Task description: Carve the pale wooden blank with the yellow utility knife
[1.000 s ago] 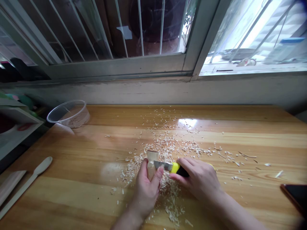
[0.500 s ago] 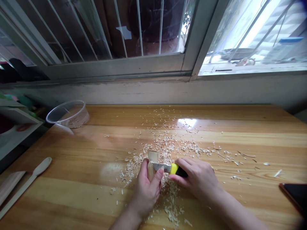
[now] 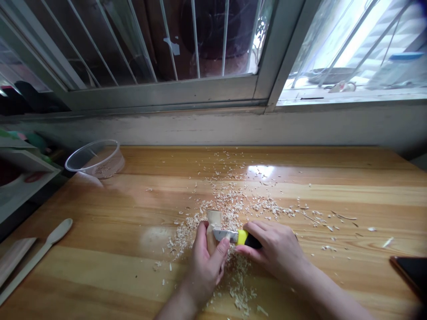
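Observation:
A pale piece of wood (image 3: 214,218) stands up out of my left hand (image 3: 207,262), whose fingers are wrapped round its lower part. My right hand (image 3: 275,249) grips the yellow and black handle of a knife (image 3: 242,237). Its metal blade points left and lies against the wood, with my left thumb touching the blade's near side. Wood shavings (image 3: 230,200) are scattered on the table under and beyond both hands. The wood's lower end is hidden in my left palm.
A clear plastic bowl (image 3: 96,160) holding some shavings sits at the table's back left. At the left edge lie a wooden spoon (image 3: 60,231) and a flat wood piece (image 3: 16,255). A dark phone-like object (image 3: 412,271) lies at the right. Behind the table (image 3: 333,178) is a barred window.
The knife blade has shifted slightly down along the wood. Both hands keep their hold and have hardly moved.

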